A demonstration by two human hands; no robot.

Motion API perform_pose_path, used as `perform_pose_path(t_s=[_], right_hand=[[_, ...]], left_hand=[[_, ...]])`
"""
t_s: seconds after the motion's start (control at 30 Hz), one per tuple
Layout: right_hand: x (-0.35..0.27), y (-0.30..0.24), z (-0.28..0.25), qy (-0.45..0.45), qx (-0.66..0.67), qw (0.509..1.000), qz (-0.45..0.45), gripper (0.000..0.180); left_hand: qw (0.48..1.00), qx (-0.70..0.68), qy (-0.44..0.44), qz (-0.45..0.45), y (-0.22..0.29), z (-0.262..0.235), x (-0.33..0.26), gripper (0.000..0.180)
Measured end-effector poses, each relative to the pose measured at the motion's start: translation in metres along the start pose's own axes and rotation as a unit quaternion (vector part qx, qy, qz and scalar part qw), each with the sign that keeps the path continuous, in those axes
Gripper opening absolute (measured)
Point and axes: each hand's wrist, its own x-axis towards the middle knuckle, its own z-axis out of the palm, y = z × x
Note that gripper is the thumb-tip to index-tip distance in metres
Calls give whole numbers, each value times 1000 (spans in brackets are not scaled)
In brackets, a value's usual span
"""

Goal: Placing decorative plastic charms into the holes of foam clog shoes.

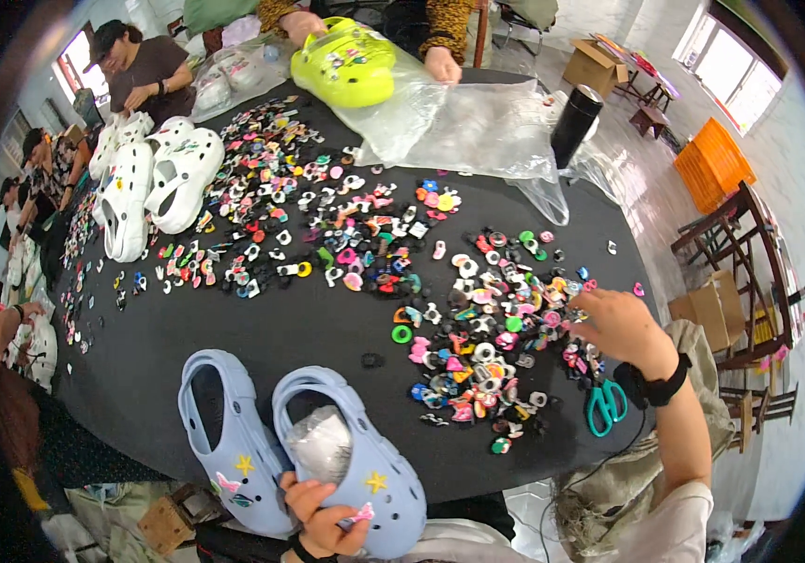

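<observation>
While the person leans over the black table (327, 328), the scene runs from the bottom of the frame upward:

Left hand (323, 516): bottom centre, fingers curled round the toe of the right-hand blue clog (365, 469), pinching a small pink charm (362, 514) against it.

Blue clogs: a pair at the near table edge, bottom centre; the left one (224, 441) carries a yellow star and other charms, the right one a yellow star and a wad of plastic stuffing (320, 443).

Right hand (618, 324): right of centre, fingers bent down into the charm pile (487, 338), touching it; whether it pinches a piece I cannot tell.

Scissors (606, 405): teal handles, just below the right wrist.

Charms: a second, wider spread (309, 216) across the middle and upper left.

White clogs (154, 178): several in the upper left.

Black cylinder (575, 125): upright, upper right.

Plastic bag (478, 127): clear, top centre.

Green clog (346, 66): on the bag at the top, another person's hands (442, 64) beside it.
</observation>
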Motion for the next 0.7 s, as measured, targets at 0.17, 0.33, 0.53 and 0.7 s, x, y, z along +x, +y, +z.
perform_pose_path(t_s=[0.17,0.33,0.53,0.7], right_hand=[[25,-8,5,-30,-19,997,65,42],[25,-16,32,-10,39,992,119,59],[36,-27,50,50,105,985,128,60],[50,-35,69,170,124,976,55,47]], left_hand=[[994,-55,47,83,6,2,29,25],[990,-94,66,80,5,10,31,19],[986,-100,84,102,1,8,33,19],[988,-108,74,86,7,8,36,15]])
